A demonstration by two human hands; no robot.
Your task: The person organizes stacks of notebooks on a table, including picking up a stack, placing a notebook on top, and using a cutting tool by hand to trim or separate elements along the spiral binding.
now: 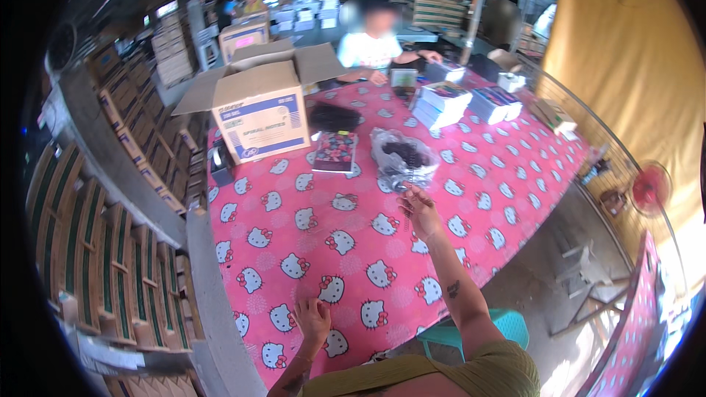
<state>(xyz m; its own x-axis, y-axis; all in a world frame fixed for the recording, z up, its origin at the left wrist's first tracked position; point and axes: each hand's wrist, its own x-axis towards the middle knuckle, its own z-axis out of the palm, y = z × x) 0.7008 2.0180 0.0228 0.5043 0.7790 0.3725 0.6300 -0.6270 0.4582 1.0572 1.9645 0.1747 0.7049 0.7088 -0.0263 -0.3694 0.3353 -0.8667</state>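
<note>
Head view, starting close in: what is nearest?

A teal stool (511, 329) beside the table's near edge, and the left hand (312, 320), low over the pink cat-print tablecloth (397, 261).

How are its fingers?

Loosely bent toward the thumb, with nothing showing in them. I can't tell whether they touch the cloth.

And the right hand (421, 213)?

Farther out, arm stretched forward, its fingertips at the near edge of a clear plastic bag (407, 181). The fingers are bent together, and something thin and dark shows beside them, but it's too blurred to say whether they grip it or pinch the plastic.

Where does the bag sit?

On the cloth, around the middle of the table, its mouth open on a mass of black pieces (401, 153).

What's around it?

Just to its left, a notebook (334, 153) with a dark, patterned cover lies flat. Left of that are a large open carton (257, 132) and a black tape dispenser (220, 163). Behind the notebook lies a black bundle (334, 116).

Farther still?

Stacks of books (441, 108) beyond the bag, to the right, then a co-worker (368, 50) in a white top at the far side, one hand by the stacks.
</note>
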